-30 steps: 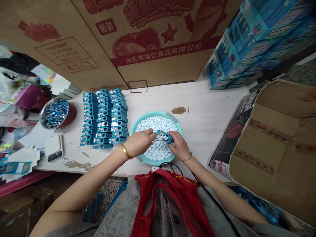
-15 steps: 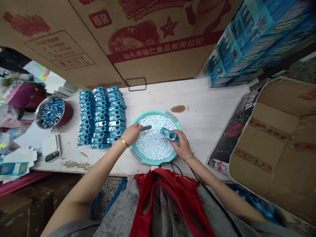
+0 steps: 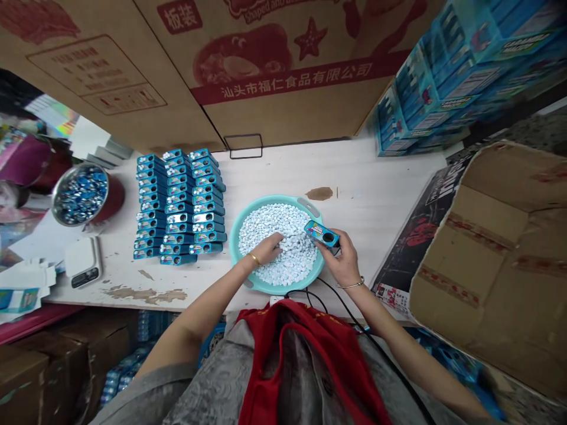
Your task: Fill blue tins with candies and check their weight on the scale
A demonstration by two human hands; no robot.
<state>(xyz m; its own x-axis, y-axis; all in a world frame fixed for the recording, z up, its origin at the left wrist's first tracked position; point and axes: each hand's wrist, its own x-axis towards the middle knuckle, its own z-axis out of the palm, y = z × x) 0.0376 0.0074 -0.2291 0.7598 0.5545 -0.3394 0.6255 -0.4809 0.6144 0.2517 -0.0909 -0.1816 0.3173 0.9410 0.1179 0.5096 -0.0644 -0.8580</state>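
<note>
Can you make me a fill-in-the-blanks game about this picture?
The ____ hand holds a small blue box.
The other blue boxes beside the round basin make ____ columns.
The bangle by the left hand is coloured ____.
The star printed on the big carton is coloured ____.

Missing words: right; three; gold; red.

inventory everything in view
table: one, white, centre
basin: one, mint green, middle
candies: many, whitish, in basin
packs: three columns, blue, left
bowl: one, dark red, left
scale: one, white, left
wire frame: one, black, back
cartons: several, brown, back, right
display boxes: several, blue, back right
clutter: uncounted, mixed colours, far left
cable: count unclear, black, front
apron: one, red, front
held pack: one, blue, right hand
left hand: one, bare, in candies
right hand: one, bare, basin's right
</note>
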